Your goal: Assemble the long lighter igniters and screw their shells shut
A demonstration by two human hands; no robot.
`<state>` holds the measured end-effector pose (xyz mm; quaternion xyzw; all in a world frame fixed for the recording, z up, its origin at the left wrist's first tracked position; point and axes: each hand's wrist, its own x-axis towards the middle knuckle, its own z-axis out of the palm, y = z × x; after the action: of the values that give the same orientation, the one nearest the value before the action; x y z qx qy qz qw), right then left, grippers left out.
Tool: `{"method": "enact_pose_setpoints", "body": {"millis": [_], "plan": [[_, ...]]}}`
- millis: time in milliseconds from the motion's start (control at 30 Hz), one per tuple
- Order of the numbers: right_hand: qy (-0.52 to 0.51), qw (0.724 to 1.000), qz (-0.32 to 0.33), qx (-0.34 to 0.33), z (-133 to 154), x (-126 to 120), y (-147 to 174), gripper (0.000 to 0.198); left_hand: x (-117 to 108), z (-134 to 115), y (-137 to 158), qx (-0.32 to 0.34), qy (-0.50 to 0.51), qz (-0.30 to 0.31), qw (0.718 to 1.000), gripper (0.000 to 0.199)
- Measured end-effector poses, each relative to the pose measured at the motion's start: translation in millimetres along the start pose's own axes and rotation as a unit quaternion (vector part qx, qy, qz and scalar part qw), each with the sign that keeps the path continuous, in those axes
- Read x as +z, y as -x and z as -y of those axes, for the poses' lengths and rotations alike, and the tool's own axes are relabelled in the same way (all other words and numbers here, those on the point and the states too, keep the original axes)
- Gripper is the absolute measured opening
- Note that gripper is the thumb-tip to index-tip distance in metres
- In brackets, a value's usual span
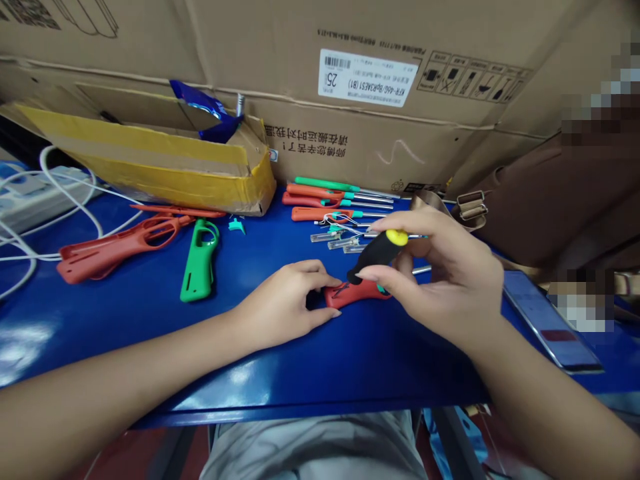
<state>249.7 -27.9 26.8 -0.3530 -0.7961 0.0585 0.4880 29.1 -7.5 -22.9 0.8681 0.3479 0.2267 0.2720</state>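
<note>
My right hand [447,283] is closed round a screwdriver [376,257] with a black handle and a yellow end. The screwdriver tilts down, its tip meeting the red gas lighter [356,295] that lies on the blue table. My left hand [283,301] pinches the handle end of this lighter between thumb and fingers, pressing it against the tabletop. Just beyond lie several orange and red lighters [320,213] with metal barrels, one green lighter [325,183], and several clear small tanks [343,244]. My right fingers hide part of the red lighter's barrel.
To the left lie red lighter shells [120,248], a green shell [197,267] and a small teal trigger [237,225]. A yellow-taped carton [200,190] stands behind them, beside white cables [45,200]. A phone [553,320] rests at right; large cardboard [280,40] walls the back.
</note>
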Motion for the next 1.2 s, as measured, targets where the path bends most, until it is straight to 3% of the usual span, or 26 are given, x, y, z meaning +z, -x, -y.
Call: {"method": "enact_pose_setpoints", "body": {"millis": [200,300,367,500,567,667,800,967,1200], "plan": [[0.036,0.999,0.020,-0.026,-2,7,1,0.052,3,2,1,0.015,-0.005,-0.011,1.000,0.026],[0.052,0.995,-0.015,-0.079,0,9,1,0.049,2,1,1,0.010,-0.012,-0.007,1.000,0.024],[0.039,0.995,-0.002,-0.089,2,8,1,0.045,2,0,1,0.010,-0.012,-0.004,1.000,0.023],[-0.041,0.994,0.094,-0.046,4,1,-1,0.045,3,1,1,0.011,-0.011,-0.006,1.000,0.021],[-0.053,0.994,0.090,-0.040,3,-1,-1,0.041,3,2,1,0.011,-0.014,-0.006,1.000,0.020],[-0.009,0.998,0.034,-0.048,2,0,-2,0.035,4,3,1,0.013,-0.017,-0.007,1.000,0.021],[0.042,0.999,0.011,-0.032,3,4,-1,0.038,4,4,1,0.020,-0.018,-0.014,1.000,0.025],[-0.091,0.991,0.094,0.033,2,-1,1,0.045,4,2,0,0.010,-0.016,-0.007,1.000,0.026],[-0.046,0.995,0.068,-0.062,4,-3,-3,0.040,6,4,1,0.013,-0.015,-0.023,1.000,0.025]]}}
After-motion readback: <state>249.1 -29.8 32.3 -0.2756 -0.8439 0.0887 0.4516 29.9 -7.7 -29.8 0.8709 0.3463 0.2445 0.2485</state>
